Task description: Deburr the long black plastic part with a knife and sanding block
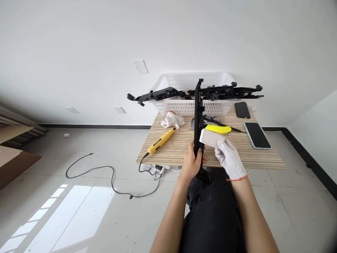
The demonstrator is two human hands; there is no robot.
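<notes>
My bare left hand (192,161) is wrapped round the lower part of a long black plastic trim strip (198,116), which stands almost upright in front of me. The strip's lower end is by my dark trouser leg. In my right hand (231,159), gloved in white knit with an orange cuff, is a flat grey-beige rectangular pad (212,138) with a white edge, looking like a sanding pad. The pad's left end is at the right side of the strip; whether they touch I cannot tell. Just behind it lies a yellow-handled tool (218,129).
A white basket (173,107) holds several black plastic parts (231,92) that overhang its sides. On the striped table (181,153) are a white glove (172,120), a corded yellow power tool (161,141) and two phones (257,135). A black cable (113,175) trails over the floor.
</notes>
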